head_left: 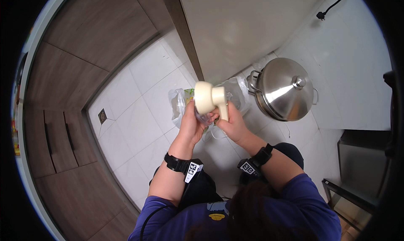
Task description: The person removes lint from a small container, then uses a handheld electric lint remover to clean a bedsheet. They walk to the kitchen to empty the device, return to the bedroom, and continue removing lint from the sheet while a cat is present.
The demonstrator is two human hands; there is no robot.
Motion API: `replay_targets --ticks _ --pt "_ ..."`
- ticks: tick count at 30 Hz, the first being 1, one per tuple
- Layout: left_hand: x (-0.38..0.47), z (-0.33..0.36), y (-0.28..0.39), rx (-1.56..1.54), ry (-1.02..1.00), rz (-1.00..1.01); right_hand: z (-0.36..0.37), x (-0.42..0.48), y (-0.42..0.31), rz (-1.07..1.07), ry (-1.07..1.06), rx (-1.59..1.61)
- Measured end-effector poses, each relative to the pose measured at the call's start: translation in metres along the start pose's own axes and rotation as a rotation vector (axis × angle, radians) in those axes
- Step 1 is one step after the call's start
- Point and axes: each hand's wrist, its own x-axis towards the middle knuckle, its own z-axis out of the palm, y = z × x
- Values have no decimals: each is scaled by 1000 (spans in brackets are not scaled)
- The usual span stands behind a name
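Both hands hold a cream-coloured appliance with a round body and a handle, its exact kind unclear. My left hand grips its clear lower part from the left. My right hand is closed around the cream handle. Beneath and behind the hands, a clear plastic bag lies on the floor; a white plastic bag with green and yellow print stands to the left. A thin, pale loop, perhaps a cord, hangs below the hands. Black bands with printed tags circle both wrists.
A large lidded steel pot stands on the tiled floor at the right. Wood-grain cabinets line the left, near a floor drain. A door-like panel rises ahead. A black plug hangs at upper right, and a dark metal frame stands at lower right.
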Motion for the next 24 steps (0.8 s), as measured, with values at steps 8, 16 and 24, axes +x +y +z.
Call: replay_targets --ticks 8,16,24 --pt "0 -6 -1 22 42 -30 1 12 -7 19 269 -118" --pt "-4 -1 -2 111 -48 -49 4 12 -7 157 192 -149" --pt "-6 -1 -3 173 -28 -4 6 13 -11 171 272 -228"
